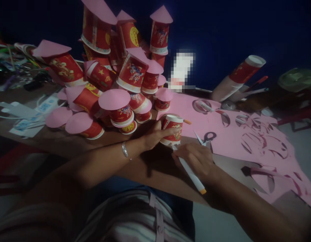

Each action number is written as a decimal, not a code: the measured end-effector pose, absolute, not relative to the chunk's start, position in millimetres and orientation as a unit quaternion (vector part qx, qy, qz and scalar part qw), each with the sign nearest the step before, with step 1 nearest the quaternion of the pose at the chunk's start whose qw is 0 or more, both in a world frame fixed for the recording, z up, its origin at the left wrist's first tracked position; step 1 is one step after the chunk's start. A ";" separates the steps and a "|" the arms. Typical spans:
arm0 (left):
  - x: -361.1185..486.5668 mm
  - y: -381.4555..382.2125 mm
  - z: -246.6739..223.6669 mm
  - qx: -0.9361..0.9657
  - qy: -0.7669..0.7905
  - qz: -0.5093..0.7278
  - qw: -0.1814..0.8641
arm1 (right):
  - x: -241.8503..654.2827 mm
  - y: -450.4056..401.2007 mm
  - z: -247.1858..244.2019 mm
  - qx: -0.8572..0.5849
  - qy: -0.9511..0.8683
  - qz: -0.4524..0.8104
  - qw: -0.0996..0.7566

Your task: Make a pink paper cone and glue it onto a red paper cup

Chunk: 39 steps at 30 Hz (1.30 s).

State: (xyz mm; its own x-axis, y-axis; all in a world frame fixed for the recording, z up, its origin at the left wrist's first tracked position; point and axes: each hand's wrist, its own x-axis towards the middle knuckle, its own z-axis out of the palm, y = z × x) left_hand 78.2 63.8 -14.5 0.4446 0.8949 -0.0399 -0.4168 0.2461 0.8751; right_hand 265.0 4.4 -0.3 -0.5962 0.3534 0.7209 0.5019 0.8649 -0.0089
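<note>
My left hand (155,135) is wrapped round a small red paper cup (172,129) with a printed pattern and white rims. My right hand (195,158) grips a slim white craft knife (192,174) with an orange end. Its greyish tip meets the cup's lower rim, which looks ragged there. Just behind the cup, a short orange piece (187,121) sticks out. A pair of scissors (205,138) with dark handles lies beyond my right hand.
Red paper cups with pink cone tops (114,101) crowd the table's left and back. Pink paper sheets (231,137) with cut-out scraps cover the right side. A tilted stack of cups (246,70) leans at the back right. A white charger with cable (15,109) lies far left.
</note>
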 end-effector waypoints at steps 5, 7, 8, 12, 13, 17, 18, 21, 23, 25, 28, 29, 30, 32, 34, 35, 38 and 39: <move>78.0 62.9 -13.8 0.428 0.285 0.441 0.736 | 263.8 4.6 5.2 -0.226 -0.894 -0.086 0.377; 78.1 63.0 -13.8 0.426 0.286 0.443 0.735 | 264.4 4.5 5.4 -0.219 -0.894 -0.080 0.382; 78.1 63.2 -14.1 0.424 0.287 0.443 0.736 | 264.8 4.4 5.0 -0.215 -0.893 -0.081 0.388; 77.9 63.7 -15.5 0.400 0.299 0.450 0.740 | 265.8 4.0 2.3 -0.211 -0.886 -0.088 0.403; 77.8 63.7 -15.4 0.393 0.301 0.451 0.742 | 266.0 4.1 1.7 -0.215 -0.885 -0.087 0.403; 78.0 63.0 -13.7 0.384 0.300 0.454 0.745 | 267.0 4.8 -0.1 -0.223 -0.885 -0.082 0.400; 78.0 62.8 -13.2 0.384 0.300 0.455 0.745 | 267.2 5.1 -0.3 -0.221 -0.886 -0.084 0.399; 78.0 62.6 -12.5 0.386 0.298 0.456 0.744 | 266.9 5.7 -0.2 -0.222 -0.884 -0.099 0.398; 77.8 62.6 -12.7 0.388 0.295 0.458 0.743 | 266.4 5.7 -0.3 -0.229 -0.884 -0.102 0.394; 77.7 62.8 -13.3 0.388 0.294 0.457 0.744 | 266.1 5.7 -1.3 -0.232 -0.883 -0.101 0.395; 77.7 63.1 -14.1 0.384 0.294 0.462 0.743 | 266.3 6.0 -4.0 -0.241 -0.877 -0.102 0.403; 77.7 63.2 -14.2 0.384 0.293 0.464 0.743 | 266.4 6.2 -4.9 -0.244 -0.876 -0.102 0.404; 77.7 63.4 -14.3 0.384 0.293 0.465 0.742 | 266.5 6.5 -5.6 -0.247 -0.875 -0.102 0.404; 77.6 63.7 -14.2 0.384 0.295 0.466 0.740 | 266.4 6.8 -6.3 -0.247 -0.875 -0.099 0.404; 77.6 64.1 -14.1 0.382 0.298 0.465 0.741 | 266.2 6.7 -6.5 -0.249 -0.873 -0.099 0.408; 77.6 64.3 -14.0 0.379 0.299 0.465 0.742 | 266.2 6.5 -6.5 -0.252 -0.869 -0.101 0.413; 77.7 64.5 -13.7 0.372 0.299 0.463 0.747 | 266.5 5.3 -5.1 -0.260 -0.860 -0.102 0.427; 77.6 64.5 -13.6 0.370 0.299 0.463 0.748 | 266.6 5.0 -4.0 -0.258 -0.861 -0.099 0.427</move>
